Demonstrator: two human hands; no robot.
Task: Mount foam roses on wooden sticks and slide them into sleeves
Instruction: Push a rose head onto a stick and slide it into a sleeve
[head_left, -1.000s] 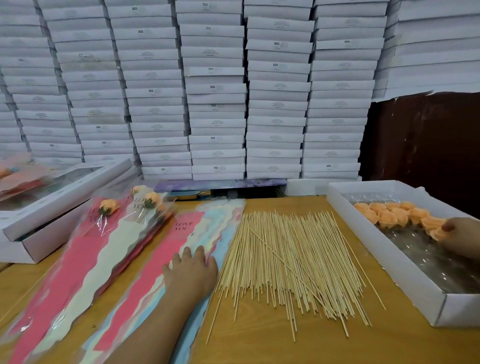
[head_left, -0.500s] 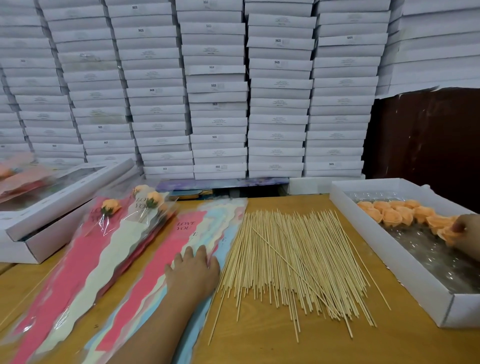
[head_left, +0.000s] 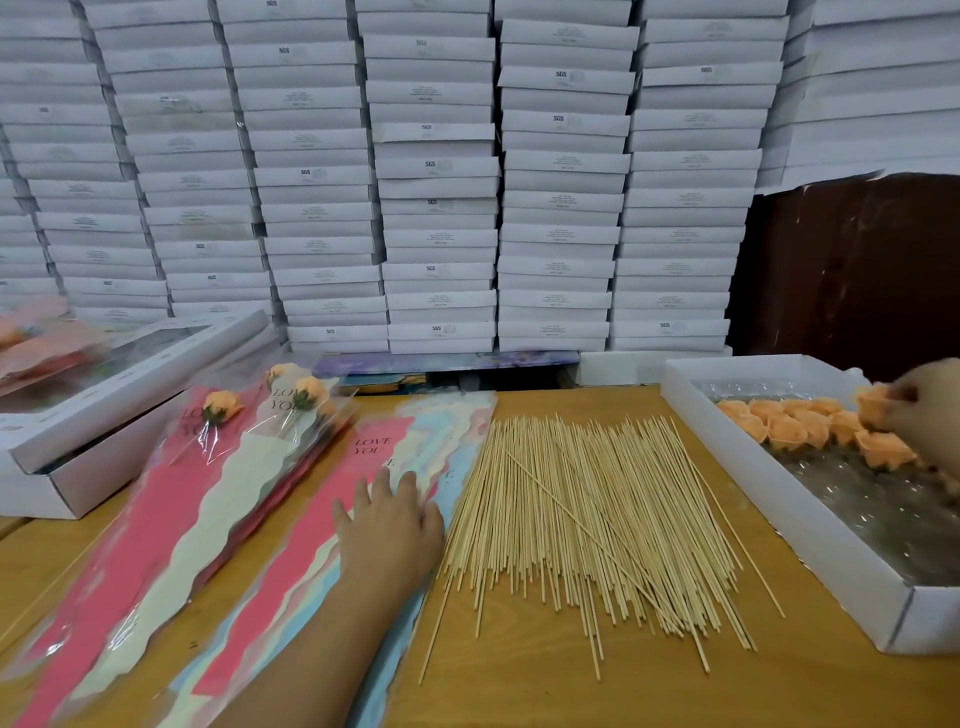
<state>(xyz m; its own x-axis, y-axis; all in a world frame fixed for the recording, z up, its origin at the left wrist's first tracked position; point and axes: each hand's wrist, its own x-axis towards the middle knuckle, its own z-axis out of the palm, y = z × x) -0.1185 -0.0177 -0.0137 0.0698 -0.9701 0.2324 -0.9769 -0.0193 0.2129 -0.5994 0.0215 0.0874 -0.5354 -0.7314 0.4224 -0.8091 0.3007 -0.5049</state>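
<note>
Many thin wooden sticks (head_left: 587, 525) lie spread on the table's middle. My left hand (head_left: 389, 530) rests flat on a stack of empty pink and blue sleeves (head_left: 291, 587) left of the sticks. Further left lies a pile of filled sleeves (head_left: 171, 514) with orange roses at their tops. On the right, a white box (head_left: 810, 525) holds several orange foam roses (head_left: 810, 431). My right hand (head_left: 919, 405) is over that box and pinches one orange rose (head_left: 872, 402), lifted above the others.
Stacks of flat white boxes (head_left: 441, 171) form a wall behind the table. Two white window boxes (head_left: 104, 410) sit at the far left, with wrapped roses on top. A dark brown panel (head_left: 852, 270) stands at the back right. Bare wooden tabletop (head_left: 571, 691) shows near the front edge.
My right hand has risen from among the roses in the box, bringing one orange rose up with it. My left hand has stayed on the sleeves.
</note>
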